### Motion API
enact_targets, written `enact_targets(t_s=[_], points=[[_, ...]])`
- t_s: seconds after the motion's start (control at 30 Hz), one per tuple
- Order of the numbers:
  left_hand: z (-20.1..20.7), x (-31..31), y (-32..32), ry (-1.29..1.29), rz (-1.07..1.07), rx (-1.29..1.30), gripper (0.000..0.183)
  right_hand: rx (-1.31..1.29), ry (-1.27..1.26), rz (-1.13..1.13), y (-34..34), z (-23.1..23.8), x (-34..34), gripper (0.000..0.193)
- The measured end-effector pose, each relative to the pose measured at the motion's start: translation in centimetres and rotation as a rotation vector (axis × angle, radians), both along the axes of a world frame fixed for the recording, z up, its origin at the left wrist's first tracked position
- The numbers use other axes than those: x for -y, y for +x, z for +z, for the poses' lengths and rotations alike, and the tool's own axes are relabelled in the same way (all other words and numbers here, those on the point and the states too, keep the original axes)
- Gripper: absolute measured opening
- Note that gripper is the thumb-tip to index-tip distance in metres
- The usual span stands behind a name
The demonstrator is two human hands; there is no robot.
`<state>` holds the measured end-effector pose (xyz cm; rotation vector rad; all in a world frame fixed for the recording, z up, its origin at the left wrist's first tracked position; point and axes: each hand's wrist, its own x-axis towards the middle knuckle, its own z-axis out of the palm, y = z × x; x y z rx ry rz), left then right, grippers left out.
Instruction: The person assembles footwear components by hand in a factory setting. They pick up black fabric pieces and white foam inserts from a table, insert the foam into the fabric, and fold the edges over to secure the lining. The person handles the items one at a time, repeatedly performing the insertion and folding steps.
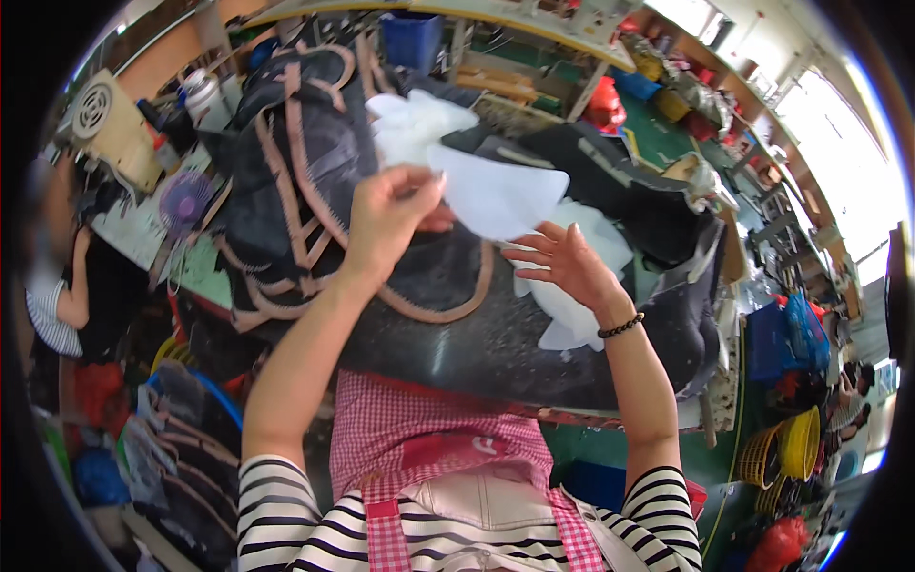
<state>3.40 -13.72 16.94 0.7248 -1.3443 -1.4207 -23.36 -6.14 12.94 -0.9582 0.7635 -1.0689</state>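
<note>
My left hand (389, 221) pinches one end of a white, curved flat piece (500, 195) and lifts it above the dark work table (477, 348). My right hand (569, 262) is spread open just beneath that piece, palm up, over a small pile of similar white pieces (572, 305). A beaded bracelet (620, 327) circles my right wrist. More white pieces (419, 124) lie farther back on the table. Dark fabric panels with tan edging (295, 181) are heaped to the left of my left hand.
A black fabric heap (620, 195) lies at the back right. A small purple fan (183, 202) and a beige machine (110, 124) stand at left, near another person (57, 305). Blue crates (767, 343) and yellow baskets (791, 443) sit on the floor at right.
</note>
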Motion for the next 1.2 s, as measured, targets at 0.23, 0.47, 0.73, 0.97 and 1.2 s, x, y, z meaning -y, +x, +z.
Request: enact_targets(t_s=[0.23,0.47,0.73,0.97,1.2], points=[[-9.6,-5.3,5.7,-0.007,0.217,0.291,0.02,-0.587,-0.158,-0.252,6.7,-3.4,1.6,0.025],[-10.5,-5.5,3.9,-0.224,0.376,0.606,0.014,-1.132,-0.355,-0.394,7.2,-5.2,1.0,0.03],[-6.1,-2.5,8.1,-0.966,0.481,1.332,0.052,-1.463,-0.147,-0.26,7.6,-2.2,-0.9,0.037],[-5.5,0.2,9.5,-1.225,0.156,1.223,0.03,-0.831,-0.346,-0.382,4.5,0.8,-2.0,0.021],[-8.4,-8.8,4.1,-1.363,0.099,1.005,0.038,-1.28,-0.169,-0.481,-9.4,1.4,-7.1,0.016]])
